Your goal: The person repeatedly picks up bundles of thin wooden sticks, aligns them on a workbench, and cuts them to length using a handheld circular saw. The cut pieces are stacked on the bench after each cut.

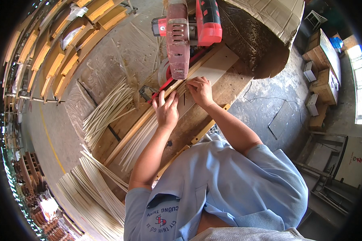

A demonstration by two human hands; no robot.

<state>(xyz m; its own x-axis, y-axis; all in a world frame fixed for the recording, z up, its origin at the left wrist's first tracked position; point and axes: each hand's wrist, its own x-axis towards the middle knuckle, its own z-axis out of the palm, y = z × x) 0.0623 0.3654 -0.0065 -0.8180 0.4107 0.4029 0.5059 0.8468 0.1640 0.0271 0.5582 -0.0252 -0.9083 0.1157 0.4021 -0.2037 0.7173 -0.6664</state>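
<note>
Both hands are up at the saw, side by side, backs turned upward! Left hand [167, 112] comes in on a forearm stretched far and slightly right, wrist nearly straight, fingers spread and bent, tips down at the long wooden rail [126, 138] and the strips beside it. Right hand [200, 90] sits a touch farther out, its bare forearm slanting in from the near right, elbow out wide, fingers folded more tightly, tips together over the strips by the rail. Are they gripping or just pressing? Cannot tell; the fingers themselves cover the contact.

And the pale thin strips [137, 141]: a loose bunch lying along the near side of the rail, running from near left, beneath the left forearm, up toward the fingers. Right above that spot looms the red saw [177, 44], its dusty slotted guard pointing down between the two hands, just beyond the fingertips.

Over to the left, one bundle of strips [108, 110] lies on the far side of the rail, and a bigger stack [94, 193] fans out at the near left. Far right, an open cardboard box [269, 20] stands beside the saw.
</note>
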